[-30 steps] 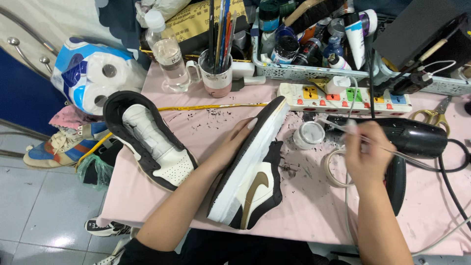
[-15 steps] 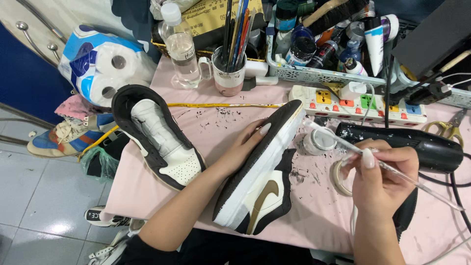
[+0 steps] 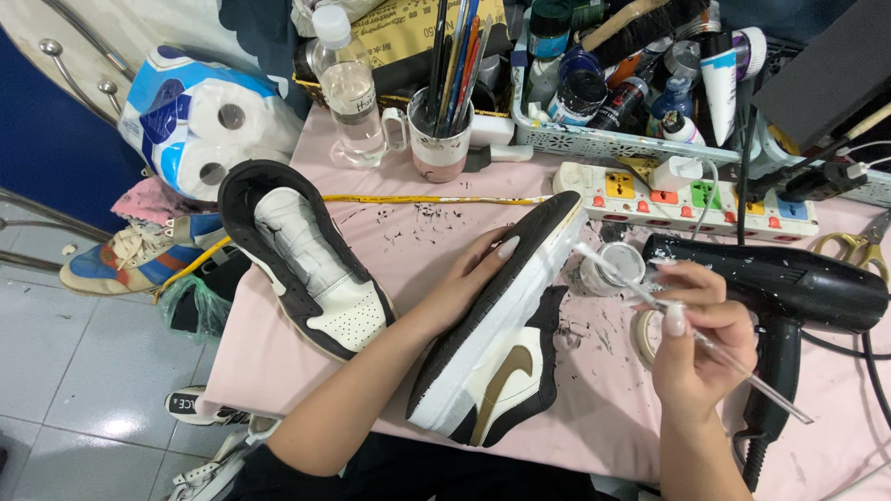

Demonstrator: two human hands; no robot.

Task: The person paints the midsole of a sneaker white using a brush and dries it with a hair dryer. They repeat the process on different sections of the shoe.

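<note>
A person sits at a pink-covered work table (image 3: 371, 232) spattered with dark flecks. The left hand (image 3: 469, 278) presses flat against a black, white and tan leather sneaker (image 3: 501, 334), propping it on its side near the table's front edge, white midsole facing right. The right hand (image 3: 691, 339) pinches a thin clear-handled brush (image 3: 705, 343), its tip over a small open white paint jar (image 3: 620, 264) just beside the shoe's toe. A drip could land on the upper, or a nudge could tip the jar, because it stands so close. The sneaker could also slide off the near edge if the hand lifts. Room is tight: a black hair dryer (image 3: 789, 283) crowds the right, a matching second sneaker (image 3: 306, 255) the left, and a power strip (image 3: 696, 195) lies behind.
</note>
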